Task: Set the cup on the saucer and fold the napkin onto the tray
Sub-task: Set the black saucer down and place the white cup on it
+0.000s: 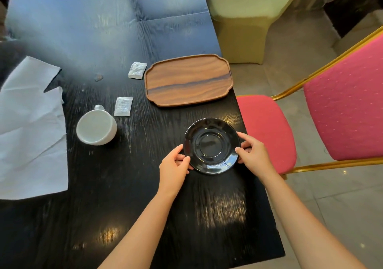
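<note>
Two bare forearms enter from the near edge and reach over a dark wood-grain table (pixel 124 217). The left hand (pixel 174 166) grips the left rim of a glossy black saucer (pixel 211 146), thumb on top of the rim and fingers curled beneath it. The right hand (pixel 253 154) grips the opposite, right rim in the same manner, thumb on top. The saucer sits close to the right edge of the table; whether it rests on the surface or is held slightly above it cannot be told. To the left of the saucer, well apart from it, a white cup (pixel 96 127) lies tipped, its open mouth turned toward the near side and its handle pointing far. At the left edge of the table lies a white napkin (pixel 31 127), unfolded and creased, with part of it running out of view. Just beyond the cup, to its right, lies a small white sachet (pixel 123 106). Farther off, a wooden tray (pixel 188 80) with a raised scalloped rim stands bare at the right table edge, beyond the saucer. A second white sachet (pixel 137 70) lies just beside the tray's far left corner. To the right of the table stands a pink upholstered chair (pixel 310 119) with a gold frame.
</note>
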A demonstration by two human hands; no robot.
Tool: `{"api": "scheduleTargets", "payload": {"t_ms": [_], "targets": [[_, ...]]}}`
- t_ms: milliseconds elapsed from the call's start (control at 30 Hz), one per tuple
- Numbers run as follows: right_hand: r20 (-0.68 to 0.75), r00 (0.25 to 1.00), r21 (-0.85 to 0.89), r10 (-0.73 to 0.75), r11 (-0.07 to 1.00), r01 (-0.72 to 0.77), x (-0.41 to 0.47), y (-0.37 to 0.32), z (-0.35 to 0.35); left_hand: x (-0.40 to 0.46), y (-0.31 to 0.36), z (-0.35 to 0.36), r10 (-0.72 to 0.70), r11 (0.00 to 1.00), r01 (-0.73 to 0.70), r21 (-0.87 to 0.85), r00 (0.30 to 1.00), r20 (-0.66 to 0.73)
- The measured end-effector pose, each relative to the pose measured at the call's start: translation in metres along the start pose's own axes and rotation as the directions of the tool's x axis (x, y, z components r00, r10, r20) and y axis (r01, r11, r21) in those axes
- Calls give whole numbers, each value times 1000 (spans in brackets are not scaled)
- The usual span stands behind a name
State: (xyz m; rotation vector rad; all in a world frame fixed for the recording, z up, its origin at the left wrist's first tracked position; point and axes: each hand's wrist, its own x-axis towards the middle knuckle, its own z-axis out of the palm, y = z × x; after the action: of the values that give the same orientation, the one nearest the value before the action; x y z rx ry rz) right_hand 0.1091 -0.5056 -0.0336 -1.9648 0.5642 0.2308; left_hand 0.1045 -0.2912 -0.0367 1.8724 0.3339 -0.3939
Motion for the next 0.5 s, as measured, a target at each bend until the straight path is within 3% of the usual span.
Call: {"api": "scheduleTargets", "payload": {"t_ms": [333, 400, 500], "targets": [[83, 993, 9, 78, 997, -79, 0, -2, -5, -1, 2, -1, -48, 998, 49, -26, 998, 35], [3, 996, -63, 85, 994, -85, -2, -4, -8, -1, 2, -5, -83, 996, 85, -25, 994, 71], [-251, 959, -371, -129, 928, 28, -11, -17, -8, -9, 3, -24, -79, 997, 80, -14, 993, 85]]}}
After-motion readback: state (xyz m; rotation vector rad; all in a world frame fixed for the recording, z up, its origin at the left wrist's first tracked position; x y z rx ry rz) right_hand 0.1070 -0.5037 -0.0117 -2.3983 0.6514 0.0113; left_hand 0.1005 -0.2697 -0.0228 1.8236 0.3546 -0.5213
